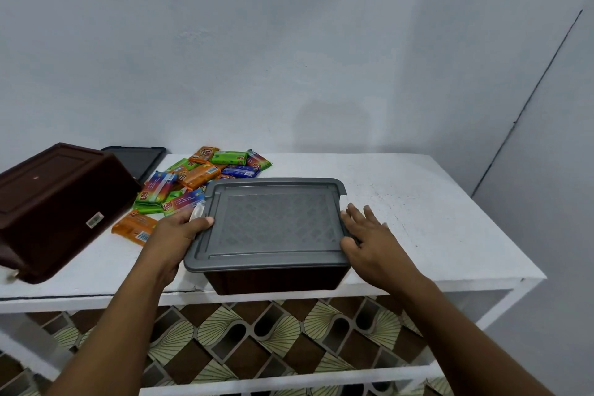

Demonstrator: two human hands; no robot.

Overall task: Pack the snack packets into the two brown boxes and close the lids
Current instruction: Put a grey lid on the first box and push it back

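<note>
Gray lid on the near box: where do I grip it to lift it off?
Take the gray lid by its short end rims, one hand from each side: it lies flat and overhangs the brown box. The left hand grips the left end.

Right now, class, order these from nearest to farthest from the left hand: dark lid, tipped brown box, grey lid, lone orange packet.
1. The grey lid: gripped by the left hand at its left edge.
2. The lone orange packet: just left of the hand.
3. The tipped brown box: farther left.
4. The dark lid: at the far back, behind that box.
</note>
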